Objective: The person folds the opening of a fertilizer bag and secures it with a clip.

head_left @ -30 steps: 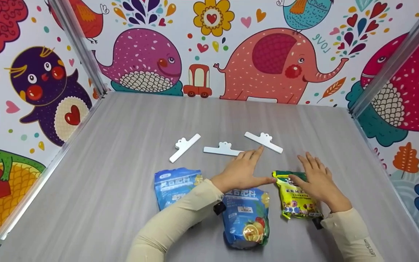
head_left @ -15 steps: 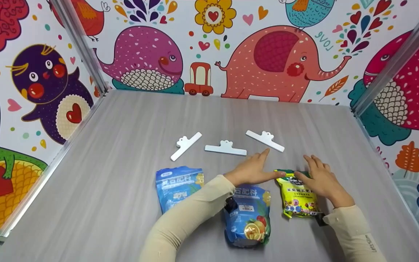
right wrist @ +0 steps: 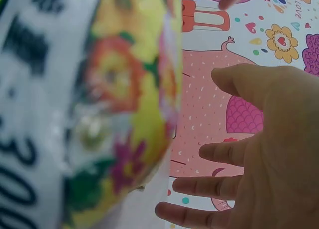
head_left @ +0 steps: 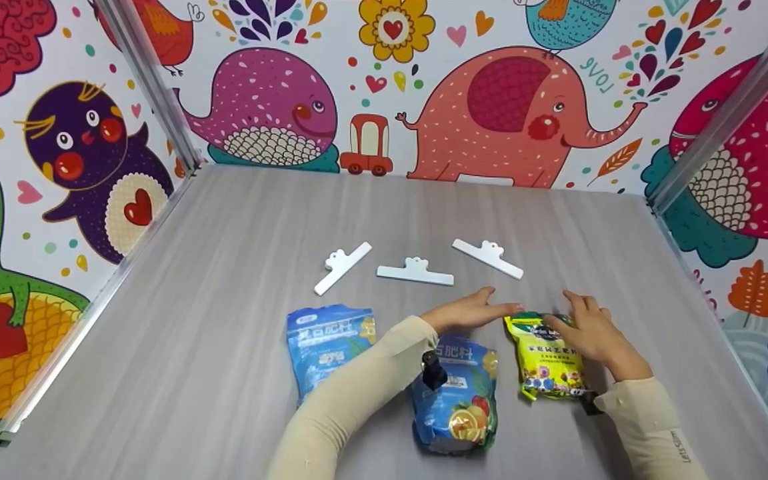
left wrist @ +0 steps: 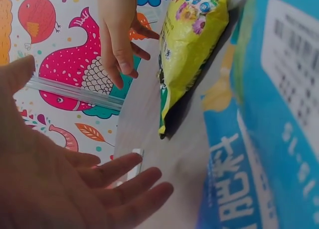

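The yellow packet (head_left: 549, 363) is laid face up on the grey surface (head_left: 224, 280), to the right of two blue bags; by its broad side being set down, it is probably steadied against tipping. Its dark green top edge is flanked by the hands: the left hand (head_left: 465, 313) is poised at the upper left corner, above the top of the middle blue bag (head_left: 461, 421), and the right hand (head_left: 591, 333) at the upper right. Both are spread, with fingers extended and nothing gripped; whether the packet is lightly touched cannot be told. By this opposed placing, access from two sides is presumably afforded. The left blue bag (head_left: 321, 337) is partly hidden by the left sleeve (head_left: 351, 400). Beyond the bags, a left clip (head_left: 343, 268), a middle clip (head_left: 415, 273) and a right clip (head_left: 488, 259), all white, are set well apart from the packet's label, their long bars turned toward the bags and their handles away, an arrangement by which separate reach is apparently allowed.
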{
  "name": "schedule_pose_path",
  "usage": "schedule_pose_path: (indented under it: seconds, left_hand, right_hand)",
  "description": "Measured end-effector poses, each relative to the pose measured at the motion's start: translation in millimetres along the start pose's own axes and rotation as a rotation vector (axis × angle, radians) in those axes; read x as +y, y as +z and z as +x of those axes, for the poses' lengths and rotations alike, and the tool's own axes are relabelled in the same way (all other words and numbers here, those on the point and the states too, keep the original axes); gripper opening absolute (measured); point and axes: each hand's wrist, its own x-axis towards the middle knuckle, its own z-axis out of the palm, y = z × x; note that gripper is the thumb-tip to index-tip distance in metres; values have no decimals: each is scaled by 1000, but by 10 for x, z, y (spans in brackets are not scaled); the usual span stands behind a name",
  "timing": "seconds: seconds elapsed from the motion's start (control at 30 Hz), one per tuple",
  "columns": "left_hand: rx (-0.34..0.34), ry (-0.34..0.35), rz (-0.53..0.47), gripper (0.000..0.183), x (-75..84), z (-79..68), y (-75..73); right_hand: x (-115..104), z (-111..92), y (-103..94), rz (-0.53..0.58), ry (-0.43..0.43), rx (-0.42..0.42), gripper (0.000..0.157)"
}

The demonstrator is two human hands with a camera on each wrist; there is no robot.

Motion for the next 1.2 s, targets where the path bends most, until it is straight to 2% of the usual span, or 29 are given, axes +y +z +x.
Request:
schedule_pose_path:
  seconds: [0.13, 0.33, 0.6, 0.87, 1.07, 1.2]
  left_hand:
    - [-50, -77, -118, 88, -25, 52, 18]
    - [-99, -118, -288, 93, -57, 115, 39]
    - [-94, -182, -441, 89, -55, 182, 62]
    - [-49, -254, -604, 82, -30, 278, 141]
    - [-59, -310, -681, 77, 4, 311, 224]
    - [-71, -315, -735, 74, 26, 322, 278]
  right_hand:
    - [36, 9, 0, 15, 33, -35, 83]
    - [78, 26, -2, 33, 54, -75, 84]
    - [125, 41, 9, 67, 65, -117, 83]
    - [150, 75, 12, 91, 71, -132, 82]
    - [141, 81, 20, 102, 78, -136, 79]
    - [132, 88, 18, 125, 93, -134, 78]
